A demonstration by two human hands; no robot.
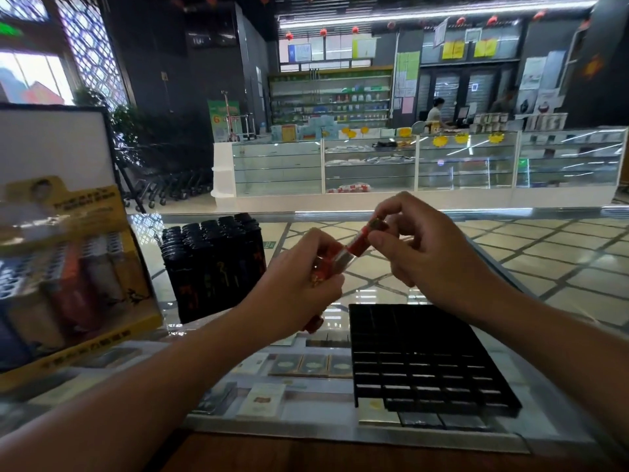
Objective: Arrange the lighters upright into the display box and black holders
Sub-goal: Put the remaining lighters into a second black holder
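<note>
Both hands are raised over the glass-topped table (391, 291), working on red lighters. The left hand (299, 284) has its fingers curled round a bunch of red lighters (318, 277), whose lower ends poke out beneath the palm; how many it holds cannot be told through the blur. The right hand (429, 253) pinches a single red lighter (366, 238) between thumb and fingers — it lies tilted, its metal-capped end up toward the right fingers and its lower end touching the bunch in the left hand.

Below the right forearm sits a black holder (425, 362), a tray of gridded slots resting flat on the glass, none of the visible slots filled. Behind the left hand stands a second black holder packed with upright black lighters (212, 264), in tight rows. At the far left, a yellow display box (102, 321) carries upright lighters in several colours, blurred — its printed card rises at the back.

Under the glass lie cigarette packs (306, 364). Beyond the table, white-framed glass showcases (418, 161) run across the shop.
</note>
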